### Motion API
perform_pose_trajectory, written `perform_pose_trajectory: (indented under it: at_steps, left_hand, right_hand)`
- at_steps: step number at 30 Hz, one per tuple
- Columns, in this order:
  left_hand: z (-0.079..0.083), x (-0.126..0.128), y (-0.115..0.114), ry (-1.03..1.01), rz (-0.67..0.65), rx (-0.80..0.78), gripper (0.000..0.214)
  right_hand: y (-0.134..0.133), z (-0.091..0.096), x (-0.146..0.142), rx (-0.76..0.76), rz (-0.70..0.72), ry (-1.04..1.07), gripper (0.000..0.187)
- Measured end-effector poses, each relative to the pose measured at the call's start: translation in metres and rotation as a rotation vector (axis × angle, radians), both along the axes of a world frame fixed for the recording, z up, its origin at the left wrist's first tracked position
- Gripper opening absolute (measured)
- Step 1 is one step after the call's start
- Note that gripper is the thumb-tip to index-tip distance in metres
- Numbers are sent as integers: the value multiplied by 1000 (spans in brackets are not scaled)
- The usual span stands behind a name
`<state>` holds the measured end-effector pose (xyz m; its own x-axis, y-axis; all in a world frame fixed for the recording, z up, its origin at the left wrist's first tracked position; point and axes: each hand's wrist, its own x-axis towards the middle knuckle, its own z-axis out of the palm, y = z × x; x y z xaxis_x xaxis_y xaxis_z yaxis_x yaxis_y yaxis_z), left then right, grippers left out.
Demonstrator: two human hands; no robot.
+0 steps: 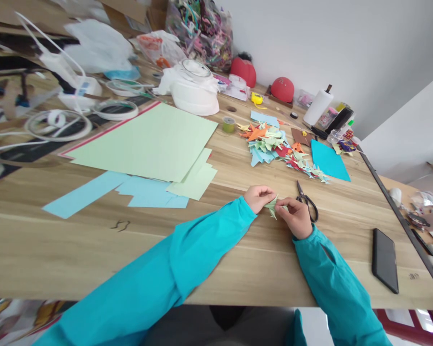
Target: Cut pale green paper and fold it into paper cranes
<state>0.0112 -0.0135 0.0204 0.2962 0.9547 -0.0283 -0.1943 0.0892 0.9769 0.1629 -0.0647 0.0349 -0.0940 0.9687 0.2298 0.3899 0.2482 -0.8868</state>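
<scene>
Between my two hands is a small folded pale green paper crane (272, 209), its pointed ends showing below my fingers. My left hand (259, 197) pinches it from the left, thumb and fingertips pressed together. From the other side my right hand (297, 217) grips it with thumb and index finger; the fingertips partly cover the paper. Black scissors (312, 207) lie just beyond my right hand, blades pointing away. Farther back is a heap of folded paper cranes (270, 142) in green, blue, orange and red.
Large green sheets (147, 139) and blue paper strips (88, 193) lie to the left. A phone (384, 259) rests near the right edge. A turquoise sheet (330, 160), a thread spool (228, 125) and a yellow tape measure (257, 98) are farther back. Cables (57, 127) clutter the far left.
</scene>
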Motion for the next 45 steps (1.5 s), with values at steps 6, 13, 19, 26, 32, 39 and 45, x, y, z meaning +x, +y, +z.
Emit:
perform_pose_trajectory:
  at_steps: [6,13,19,26,32,39,45]
  left_hand:
    - [-2,0,0,9,-2,9,27]
    - [-2,0,0,16,10,16,24]
    - [-1,1,0,16,18,21,25]
    - [-1,0,0,-7,9,-12,25]
    - [1,0,0,-33,2,-54,26]
    - [2,-1,-1,-36,-9,-47,24]
    - [2,-1,-1,-21,-7,-29,21]
  right_hand:
    - [0,0,0,-1,-9,-9,17]
    - [-1,1,0,-7,-13,-5,16]
    - [0,1,-1,-6,-17,0,18]
    - [0,2,-1,-4,-12,1,20]
    - [0,2,-2,-1,-18,14,21]
    - [0,1,0,0,-12,18,19]
    - [0,0,0,0,-12,18,18]
